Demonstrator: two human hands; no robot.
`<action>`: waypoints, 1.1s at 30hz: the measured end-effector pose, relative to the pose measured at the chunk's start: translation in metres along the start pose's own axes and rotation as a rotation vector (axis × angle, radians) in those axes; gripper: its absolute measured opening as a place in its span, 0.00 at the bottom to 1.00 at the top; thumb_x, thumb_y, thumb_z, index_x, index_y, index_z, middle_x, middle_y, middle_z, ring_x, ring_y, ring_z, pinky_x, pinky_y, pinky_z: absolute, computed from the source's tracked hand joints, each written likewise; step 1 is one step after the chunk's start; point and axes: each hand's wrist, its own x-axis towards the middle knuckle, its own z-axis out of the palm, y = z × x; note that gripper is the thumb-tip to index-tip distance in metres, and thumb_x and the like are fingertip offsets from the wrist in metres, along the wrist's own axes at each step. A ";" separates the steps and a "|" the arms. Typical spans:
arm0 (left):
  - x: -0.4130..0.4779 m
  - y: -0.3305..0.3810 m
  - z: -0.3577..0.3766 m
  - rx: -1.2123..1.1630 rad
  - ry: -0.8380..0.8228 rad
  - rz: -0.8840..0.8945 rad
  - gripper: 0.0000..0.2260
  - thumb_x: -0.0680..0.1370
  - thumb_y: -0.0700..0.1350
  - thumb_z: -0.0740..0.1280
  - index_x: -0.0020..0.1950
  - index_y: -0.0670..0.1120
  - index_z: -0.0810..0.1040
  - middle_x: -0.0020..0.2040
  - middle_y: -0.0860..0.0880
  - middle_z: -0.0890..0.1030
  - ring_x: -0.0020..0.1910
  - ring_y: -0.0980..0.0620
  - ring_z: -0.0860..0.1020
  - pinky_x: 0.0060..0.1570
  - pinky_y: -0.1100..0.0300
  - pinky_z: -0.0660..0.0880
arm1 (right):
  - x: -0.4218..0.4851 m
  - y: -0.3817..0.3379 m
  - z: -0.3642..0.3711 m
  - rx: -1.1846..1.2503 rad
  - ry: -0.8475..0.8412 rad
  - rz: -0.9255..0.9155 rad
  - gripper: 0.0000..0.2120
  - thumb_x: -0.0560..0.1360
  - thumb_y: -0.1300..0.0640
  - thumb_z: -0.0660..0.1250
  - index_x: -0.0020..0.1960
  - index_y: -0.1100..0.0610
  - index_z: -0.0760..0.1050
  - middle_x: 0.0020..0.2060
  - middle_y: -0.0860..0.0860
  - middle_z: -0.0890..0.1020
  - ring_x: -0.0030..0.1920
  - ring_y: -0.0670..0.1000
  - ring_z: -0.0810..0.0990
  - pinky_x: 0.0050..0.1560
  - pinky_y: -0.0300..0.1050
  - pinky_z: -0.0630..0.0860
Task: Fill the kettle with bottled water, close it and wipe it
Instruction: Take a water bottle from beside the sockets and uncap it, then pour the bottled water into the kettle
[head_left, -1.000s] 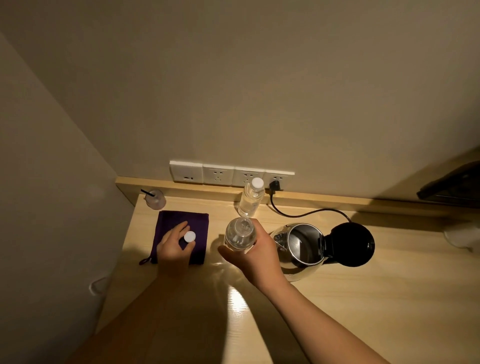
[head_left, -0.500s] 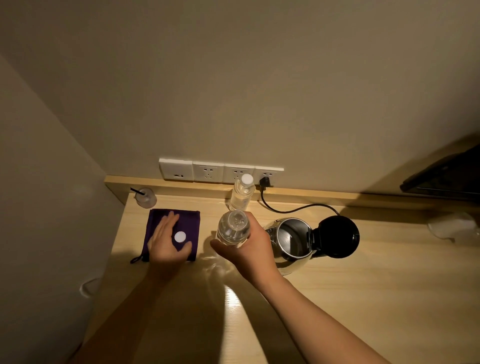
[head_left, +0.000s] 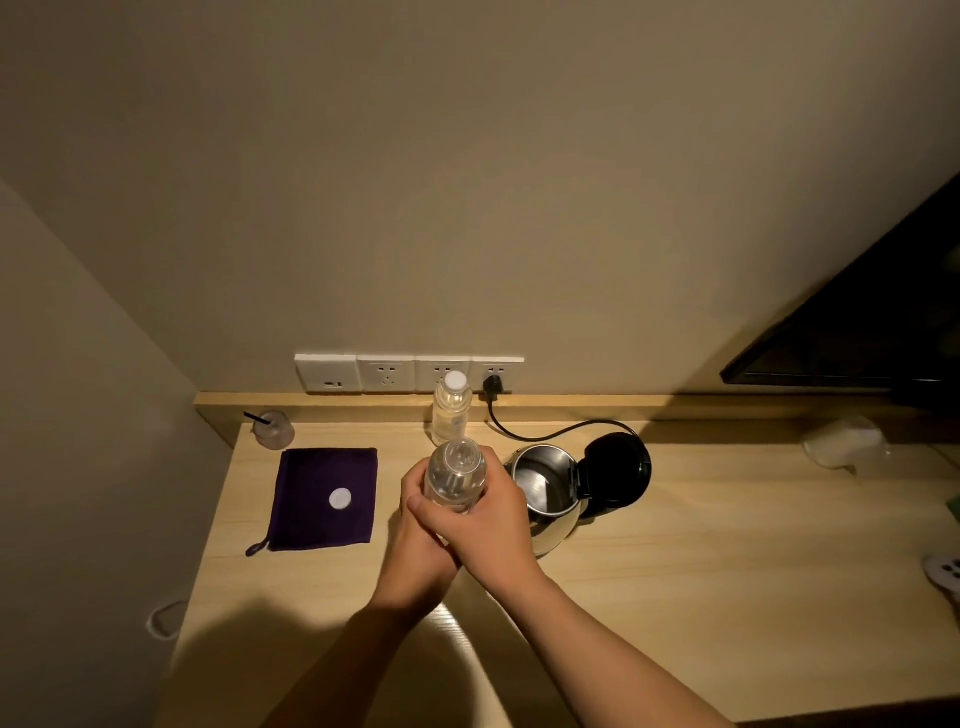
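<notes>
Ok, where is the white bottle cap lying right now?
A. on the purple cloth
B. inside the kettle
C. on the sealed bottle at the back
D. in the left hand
A: the loose white cap lies on the purple cloth, while both hands grip the opened bottle.

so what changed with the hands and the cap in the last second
The left hand let go of the white cap, leaving it on the purple cloth, and moved right to join the right hand on the open bottle. The kettle stayed open; the capped bottle stayed at the back.
</notes>
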 end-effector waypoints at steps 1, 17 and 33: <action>-0.001 0.001 0.004 0.002 -0.020 0.006 0.29 0.72 0.55 0.75 0.71 0.58 0.71 0.59 0.55 0.82 0.59 0.55 0.82 0.58 0.47 0.82 | -0.003 0.001 -0.001 -0.008 0.017 0.000 0.24 0.66 0.47 0.83 0.59 0.44 0.78 0.48 0.39 0.86 0.52 0.39 0.84 0.53 0.34 0.79; -0.019 0.015 0.031 -0.045 -0.117 0.062 0.28 0.72 0.45 0.77 0.61 0.71 0.71 0.55 0.56 0.84 0.57 0.53 0.84 0.54 0.58 0.83 | -0.023 0.036 -0.031 0.082 0.009 0.047 0.29 0.63 0.44 0.83 0.61 0.42 0.77 0.53 0.39 0.86 0.55 0.42 0.85 0.56 0.41 0.82; -0.005 0.017 0.020 0.125 -0.200 0.258 0.29 0.68 0.54 0.75 0.65 0.59 0.67 0.57 0.58 0.82 0.55 0.60 0.81 0.52 0.72 0.76 | -0.071 0.177 -0.077 -0.799 0.189 -0.016 0.38 0.71 0.33 0.67 0.72 0.56 0.69 0.69 0.56 0.77 0.71 0.57 0.74 0.66 0.52 0.75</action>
